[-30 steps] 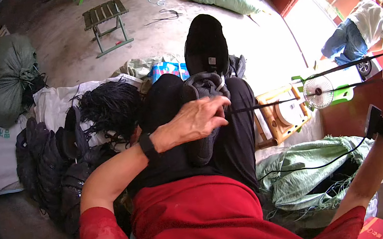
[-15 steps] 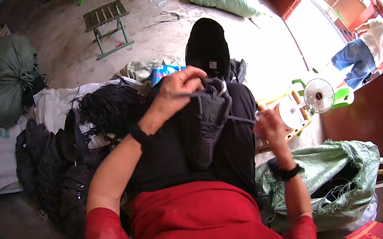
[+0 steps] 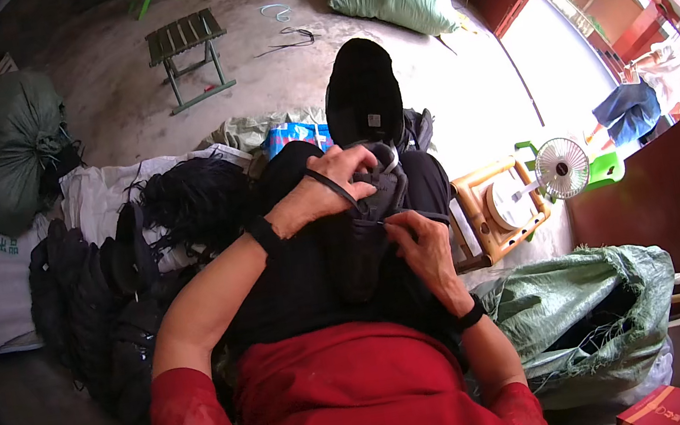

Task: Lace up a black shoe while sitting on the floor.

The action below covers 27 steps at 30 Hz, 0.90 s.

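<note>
Dark shoe (image 3: 362, 244) sits on the lap, toe toward the torso, only black trousers (image 3: 278, 301) under it, so a hard tug could twist or slide it; the lace (image 3: 333, 186) slung over the left hand (image 3: 324, 197) might snag too. Right hand (image 3: 425, 249), nearer: thumb and forefinger pinched at the shoe's side, probably on lace, too small to tell; left, farther: angled inward, fingers curled at the opening.
</note>
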Motion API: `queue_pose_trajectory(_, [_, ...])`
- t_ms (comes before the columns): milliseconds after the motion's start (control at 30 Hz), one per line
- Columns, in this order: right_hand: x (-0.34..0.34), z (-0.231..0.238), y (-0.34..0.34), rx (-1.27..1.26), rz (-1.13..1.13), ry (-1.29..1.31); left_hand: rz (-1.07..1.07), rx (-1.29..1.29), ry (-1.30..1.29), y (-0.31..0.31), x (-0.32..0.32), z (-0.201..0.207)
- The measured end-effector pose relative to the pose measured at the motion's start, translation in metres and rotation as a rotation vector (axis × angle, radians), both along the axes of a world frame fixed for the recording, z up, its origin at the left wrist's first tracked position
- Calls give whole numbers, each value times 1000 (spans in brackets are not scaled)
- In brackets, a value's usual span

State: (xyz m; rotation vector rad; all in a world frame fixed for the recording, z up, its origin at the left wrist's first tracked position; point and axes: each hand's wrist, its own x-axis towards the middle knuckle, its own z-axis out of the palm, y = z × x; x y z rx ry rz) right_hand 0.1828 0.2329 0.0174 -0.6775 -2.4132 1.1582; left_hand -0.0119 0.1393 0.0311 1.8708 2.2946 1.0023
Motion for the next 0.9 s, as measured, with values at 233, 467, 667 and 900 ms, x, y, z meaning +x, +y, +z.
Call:
queue_pose_trajectory(233, [-4, -7, -10, 103, -37, 67, -199, -66, -1004, 6, -19, 5])
queue_pose_trajectory(467, [-13, 1, -12, 25, -8, 61, -194, -191, -916, 9, -26, 6])
queue_pose_trajectory(667, [-19, 14, 1, -501, 158, -22, -277, -285, -501, 13, -23, 4])
queue_pose_trajectory(900, [-27, 6, -9, -194, 2, -48, -244, -360, -686, 14, -24, 6])
